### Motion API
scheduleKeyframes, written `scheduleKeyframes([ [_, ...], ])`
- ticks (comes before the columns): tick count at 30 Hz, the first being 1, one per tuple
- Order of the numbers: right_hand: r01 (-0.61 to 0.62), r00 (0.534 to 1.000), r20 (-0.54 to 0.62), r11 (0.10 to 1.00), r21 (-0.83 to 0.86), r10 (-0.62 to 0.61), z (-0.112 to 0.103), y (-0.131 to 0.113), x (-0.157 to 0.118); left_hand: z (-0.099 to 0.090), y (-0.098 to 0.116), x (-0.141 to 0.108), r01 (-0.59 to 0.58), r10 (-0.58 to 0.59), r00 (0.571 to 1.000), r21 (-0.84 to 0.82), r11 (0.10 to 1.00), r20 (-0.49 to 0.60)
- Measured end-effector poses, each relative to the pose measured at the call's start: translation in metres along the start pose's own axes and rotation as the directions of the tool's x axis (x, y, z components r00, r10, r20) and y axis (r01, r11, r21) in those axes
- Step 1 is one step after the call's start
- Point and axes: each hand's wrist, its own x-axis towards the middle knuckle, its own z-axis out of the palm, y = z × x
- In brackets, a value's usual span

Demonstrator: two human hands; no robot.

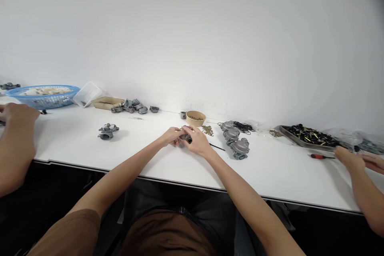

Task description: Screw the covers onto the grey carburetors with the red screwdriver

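In the middle of the table, a grey metal carburetor [186, 138] sits between my two hands, largely covered by fingers. My left hand [173, 136] grips its left side. From the right, my right hand [195, 140] curls over the top and side of the same part. A thin dark screwdriver [216, 147] lies beside my right hand, its near end hidden behind the hand. Just beyond my hands are a tan bowl [196, 118] of small brass screws and a loose pile of such screws [207, 130].
Several assembled carburetors [235, 138] stand in a row to the right; another carburetor [108, 131] stands left. Grey parts [132, 106], a beige tray [107, 103] and a blue basket [45, 97] line the back. Co-workers' hands work at both sides, near a dark parts tray [300, 142] and red-handled screwdriver [317, 156].
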Motion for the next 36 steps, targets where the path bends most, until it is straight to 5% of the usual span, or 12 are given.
scheduleKeyframes([
  [6, -0.120, 0.992, 0.023, 0.975, -0.189, 0.127, 0.022, -0.016, 0.000, -0.005, 0.002, -0.006, -0.042, 0.041, 0.996, 0.014, 0.999, 0.077],
  [14, -0.116, 0.993, -0.015, 0.975, -0.191, 0.116, 0.014, -0.004, 0.004, -0.010, 0.008, -0.011, -0.108, 0.105, 0.993, 0.056, 0.993, 0.056],
  [18, -0.144, 0.981, -0.148, 0.984, -0.104, 0.128, -0.014, -0.003, 0.008, -0.013, 0.013, -0.013, -0.158, 0.164, 0.985, 0.107, 0.982, -0.053],
  [21, -0.195, 0.926, -0.337, 0.980, -0.045, 0.169, -0.064, 0.009, 0.005, -0.017, 0.014, -0.014, -0.185, 0.211, 0.969, 0.189, 0.964, -0.130],
  [24, -0.276, 0.797, -0.548, 0.960, 0.043, 0.254, -0.131, 0.046, -0.005, -0.019, 0.009, -0.013, -0.182, 0.239, 0.956, 0.293, 0.939, -0.172],
  [28, -0.484, 0.666, -0.658, 0.875, -0.023, 0.351, -0.197, 0.132, -0.026, -0.015, 0.000, -0.008, -0.158, 0.258, 0.948, 0.427, 0.891, -0.188],
  [31, -0.584, 0.626, -0.631, 0.812, 0.010, 0.458, -0.207, 0.197, -0.050, -0.011, -0.003, -0.007, -0.156, 0.280, 0.945, 0.517, 0.842, -0.171],
  [36, -0.720, 0.550, -0.554, 0.691, 0.063, 0.625, -0.181, 0.271, -0.093, -0.005, -0.005, -0.004, -0.187, 0.320, 0.941, 0.618, 0.763, -0.111],
])
